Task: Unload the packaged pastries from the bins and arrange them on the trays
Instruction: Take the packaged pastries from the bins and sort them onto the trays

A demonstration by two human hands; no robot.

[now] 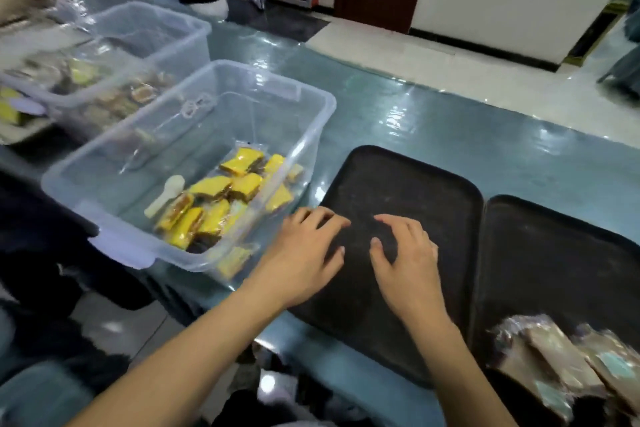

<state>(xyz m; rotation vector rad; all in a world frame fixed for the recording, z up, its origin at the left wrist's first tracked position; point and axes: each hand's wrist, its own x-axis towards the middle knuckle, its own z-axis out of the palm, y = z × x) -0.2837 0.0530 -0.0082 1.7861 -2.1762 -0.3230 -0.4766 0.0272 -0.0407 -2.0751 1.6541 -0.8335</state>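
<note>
Pastries (221,199) lie in a clear bin (104,163) beside the dark tray (415,177), both hands' fingers (329,218) spread, empty.

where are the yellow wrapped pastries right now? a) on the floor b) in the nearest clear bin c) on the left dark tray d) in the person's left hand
b, the yellow wrapped pastries lie piled in the nearest clear bin, while the left dark tray is bare under both hands and the left hand and right hand hold nothing.
</note>
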